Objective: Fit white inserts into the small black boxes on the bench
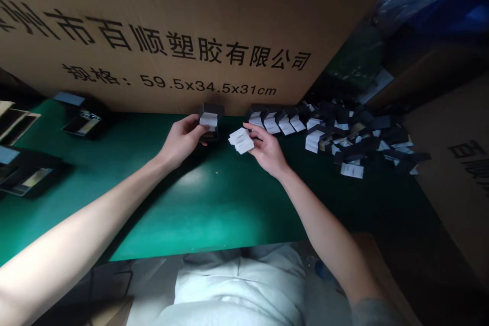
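My left hand [182, 138] is closed on a small open black box [212, 110] near the foot of the big carton. White shows inside the box's raised lid, and my thumb lies at its front. A short way to the right, my right hand [267, 148] pinches several small white cards [241, 140], fanned a little and printed with tiny text I cannot read. Just behind that hand stands a row of open black boxes [271, 121] with white inside their lids.
A heap of black boxes [355, 135] with white pieces lies at the right of the green table [191, 214]. Larger black boxes [82, 121] stand at the left. A printed cardboard carton [183, 5] walls off the back; another carton [451, 163] is at right.
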A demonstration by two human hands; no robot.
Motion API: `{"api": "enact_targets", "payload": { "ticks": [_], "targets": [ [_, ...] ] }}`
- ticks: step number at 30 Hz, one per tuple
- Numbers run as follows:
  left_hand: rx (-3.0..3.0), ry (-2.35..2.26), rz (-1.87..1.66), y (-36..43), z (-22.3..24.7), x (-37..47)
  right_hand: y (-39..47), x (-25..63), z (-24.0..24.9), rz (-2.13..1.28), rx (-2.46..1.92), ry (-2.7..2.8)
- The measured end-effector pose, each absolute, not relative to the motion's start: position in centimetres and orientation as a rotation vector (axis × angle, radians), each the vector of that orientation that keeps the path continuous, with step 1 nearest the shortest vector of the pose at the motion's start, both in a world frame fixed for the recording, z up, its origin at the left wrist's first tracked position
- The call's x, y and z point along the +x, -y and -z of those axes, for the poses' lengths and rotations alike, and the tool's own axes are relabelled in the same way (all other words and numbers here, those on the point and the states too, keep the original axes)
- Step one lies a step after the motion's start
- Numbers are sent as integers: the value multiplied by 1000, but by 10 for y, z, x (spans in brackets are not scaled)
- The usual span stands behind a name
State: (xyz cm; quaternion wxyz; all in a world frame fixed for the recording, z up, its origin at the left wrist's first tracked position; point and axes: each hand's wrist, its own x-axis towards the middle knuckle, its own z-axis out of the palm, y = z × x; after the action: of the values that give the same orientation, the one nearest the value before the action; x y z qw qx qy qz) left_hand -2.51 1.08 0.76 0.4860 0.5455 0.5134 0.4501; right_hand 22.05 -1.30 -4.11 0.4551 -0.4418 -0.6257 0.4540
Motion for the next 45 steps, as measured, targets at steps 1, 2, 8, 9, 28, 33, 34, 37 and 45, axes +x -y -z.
{"api": "enact_targets", "payload": {
  "ticks": [1, 2, 8, 9, 28, 33, 34, 37, 45],
  "targets": [
    [1325, -1235, -1102, -11, -7, -25, 13, 221, 40, -1131, -1090, 1544],
    [1322, -1217, -1108, -10, -7, -26, 14, 220, 39, -1149, -1085, 1541],
    [1294, -1104, -1089, -10, -7, -27, 15, 219, 34, -1216, -1045, 1544],
    [1289, -1095, -1088, -10, -7, -27, 15, 219, 34, -1214, -1052, 1544],
    [1282, -1059, -1068, -11, -5, -30, 18, 217, 29, -1233, -1040, 1464],
    [1278, -1050, -1054, -12, -4, -29, 18, 216, 32, -1225, -1029, 1448],
    [1285, -1049, -1053, -11, -4, -30, 18, 216, 33, -1229, -1030, 1447],
    [1301, -1046, -1044, -11, -4, -30, 18, 215, 31, -1255, -1022, 1436],
    [1302, -1066, -1034, -10, -6, -29, 20, 212, 30, -1214, -1065, 1512]
  ]
}}
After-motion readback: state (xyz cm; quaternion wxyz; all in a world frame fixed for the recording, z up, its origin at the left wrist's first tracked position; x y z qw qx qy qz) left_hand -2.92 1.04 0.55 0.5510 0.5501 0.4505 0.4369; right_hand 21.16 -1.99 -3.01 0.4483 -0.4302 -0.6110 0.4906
